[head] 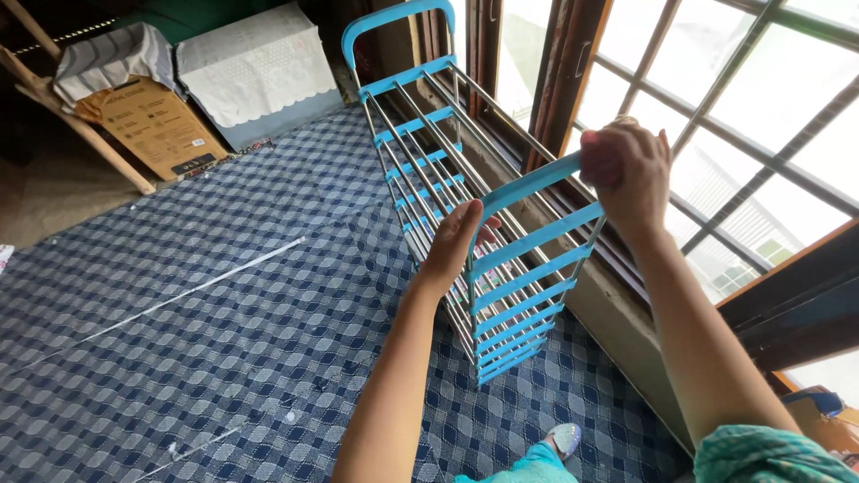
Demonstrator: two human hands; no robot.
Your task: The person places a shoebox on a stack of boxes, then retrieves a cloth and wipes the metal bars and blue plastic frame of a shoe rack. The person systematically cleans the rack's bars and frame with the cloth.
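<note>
Rack [501, 268] sky-blue and silver; floor mat [206, 304] blue-white checked; cloth [255, 63] white.

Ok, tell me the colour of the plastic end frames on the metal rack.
Light blue plastic end frames, head view.
</note>
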